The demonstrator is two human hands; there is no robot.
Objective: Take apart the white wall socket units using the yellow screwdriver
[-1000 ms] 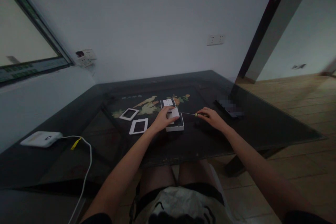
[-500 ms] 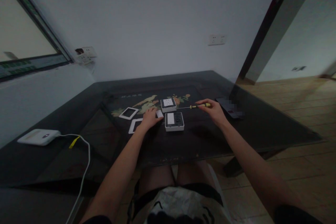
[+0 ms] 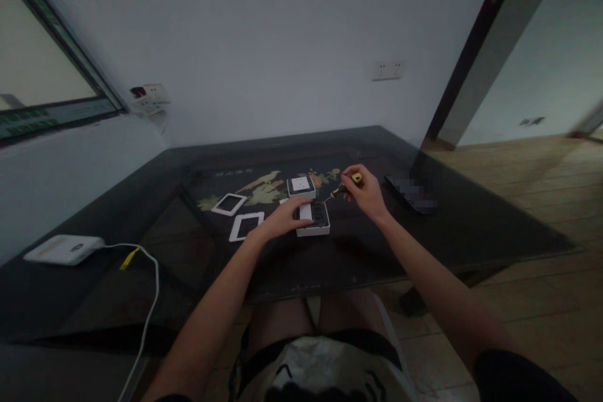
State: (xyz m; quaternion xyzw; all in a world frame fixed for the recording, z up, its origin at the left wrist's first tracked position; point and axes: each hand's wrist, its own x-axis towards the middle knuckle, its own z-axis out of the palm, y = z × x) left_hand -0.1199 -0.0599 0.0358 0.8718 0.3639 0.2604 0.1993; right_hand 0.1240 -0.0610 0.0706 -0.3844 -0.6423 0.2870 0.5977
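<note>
My right hand (image 3: 365,193) is closed around a screwdriver (image 3: 336,191) with a yellow and black handle. Its thin shaft slants down left, and the tip is at the upper edge of the front wall switch (image 3: 321,228), a white box with a dark inside and a white panel. From the left, my left hand (image 3: 284,220) grips that wall switch, thumb near me and fingers at the far side. Directly behind stands a wall socket (image 3: 301,187) with a white face. A small white piece (image 3: 283,201) shows partly behind my left fingers.
Two white frames (image 3: 229,204) lie left of my left hand. A blurred dark flat object (image 3: 409,193) rests at the right. On the far left is a white device (image 3: 63,250) with a white cable (image 3: 155,289) running off the dark table (image 3: 377,251).
My left hand has moved right, from the small white piece onto the front wall switch. The screwdriver has swung from nearly level to tip-down and come left to the switch.
</note>
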